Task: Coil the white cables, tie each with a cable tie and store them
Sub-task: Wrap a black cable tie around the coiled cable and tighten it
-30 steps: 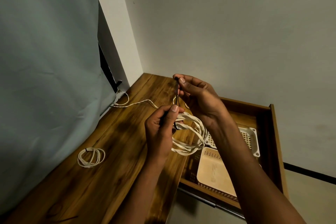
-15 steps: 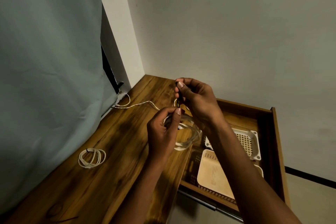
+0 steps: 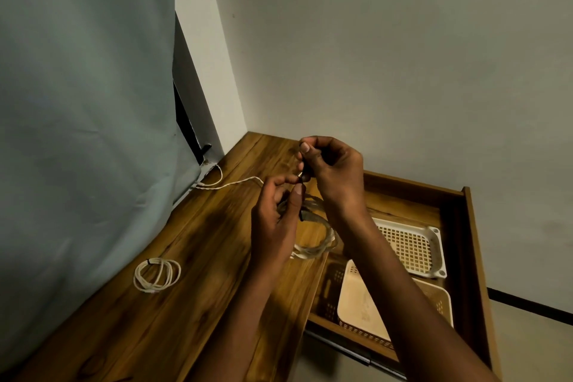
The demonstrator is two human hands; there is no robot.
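Left hand (image 3: 276, 220) grips the coil (image 3: 316, 242) at table centre; right hand (image 3: 331, 170), at its 12 o'clock, pinches the tie (image 3: 305, 177). Risk: if the tie slips before tightening, the loops could spring loose.

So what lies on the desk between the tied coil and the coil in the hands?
Head view: only bare wood of the desk lies between the tied coil and the held coil; nothing rests there.
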